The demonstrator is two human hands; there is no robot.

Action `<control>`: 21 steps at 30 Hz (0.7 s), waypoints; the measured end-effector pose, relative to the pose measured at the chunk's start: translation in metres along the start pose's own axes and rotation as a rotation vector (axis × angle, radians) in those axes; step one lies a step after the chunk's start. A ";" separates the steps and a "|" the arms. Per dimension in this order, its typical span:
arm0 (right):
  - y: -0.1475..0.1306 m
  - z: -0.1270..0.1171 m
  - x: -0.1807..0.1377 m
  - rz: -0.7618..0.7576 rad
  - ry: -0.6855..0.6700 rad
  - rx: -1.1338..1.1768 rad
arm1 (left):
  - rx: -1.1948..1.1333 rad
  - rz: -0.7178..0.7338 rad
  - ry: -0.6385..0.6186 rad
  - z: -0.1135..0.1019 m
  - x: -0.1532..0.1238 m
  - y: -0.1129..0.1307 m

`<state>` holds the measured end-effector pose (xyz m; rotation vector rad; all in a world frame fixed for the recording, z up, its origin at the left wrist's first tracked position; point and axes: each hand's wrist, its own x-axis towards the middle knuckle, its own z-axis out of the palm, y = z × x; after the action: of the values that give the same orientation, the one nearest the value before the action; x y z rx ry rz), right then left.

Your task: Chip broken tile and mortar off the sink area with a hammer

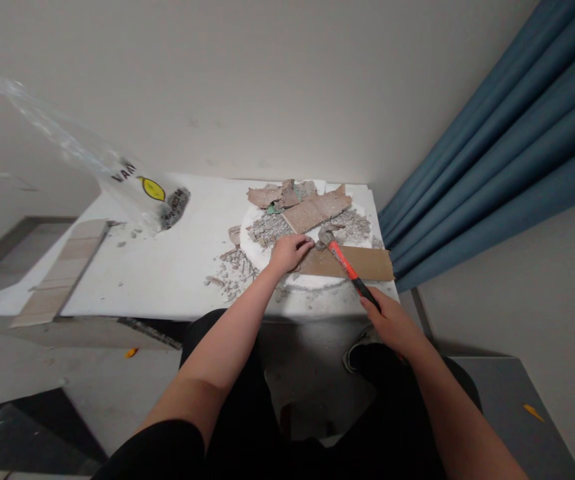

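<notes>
My right hand (387, 320) is closed round the black grip of a hammer (346, 261) with an orange-red handle. Its metal head rests over the left part of a brown board (362, 263), just beside the fingers of my left hand (290, 253). Those left fingers are pinched together at the board's left end; whatever they hold is too small to name. Beneath lies a round white slab (254, 248), with heaps of grey rubble (270, 230) and flat brown broken pieces (317, 208) on it.
A clear plastic bag (132, 190) with a yellow print and dark bits inside stands on the white table (207, 200). Crumbs (234, 275) are scattered left of the slab. A cardboard strip (64, 270) overhangs the table's left front edge. Blue curtains (507, 133) hang at the right.
</notes>
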<state>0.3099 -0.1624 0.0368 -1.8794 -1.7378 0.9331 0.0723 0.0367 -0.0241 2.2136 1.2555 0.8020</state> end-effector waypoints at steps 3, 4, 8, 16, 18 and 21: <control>-0.016 -0.002 -0.007 -0.028 0.070 0.030 | 0.011 -0.011 0.015 0.003 -0.002 -0.001; -0.022 -0.004 -0.009 -0.038 0.095 0.041 | 0.005 -0.028 0.028 0.003 -0.003 -0.001; -0.037 -0.005 -0.013 -0.076 0.142 0.020 | -0.049 -0.083 0.071 0.005 -0.005 0.000; -0.035 0.001 -0.013 -0.034 0.106 -0.071 | -0.038 -0.082 0.040 0.003 -0.006 0.008; -0.036 0.000 -0.013 -0.037 0.128 -0.099 | -0.038 -0.082 0.031 0.003 -0.005 0.008; -0.038 0.002 -0.011 -0.003 0.084 -0.171 | -0.031 -0.077 0.021 0.005 -0.004 0.006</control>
<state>0.2820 -0.1684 0.0639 -1.9912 -1.8196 0.7129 0.0776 0.0299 -0.0246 2.1248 1.3207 0.8108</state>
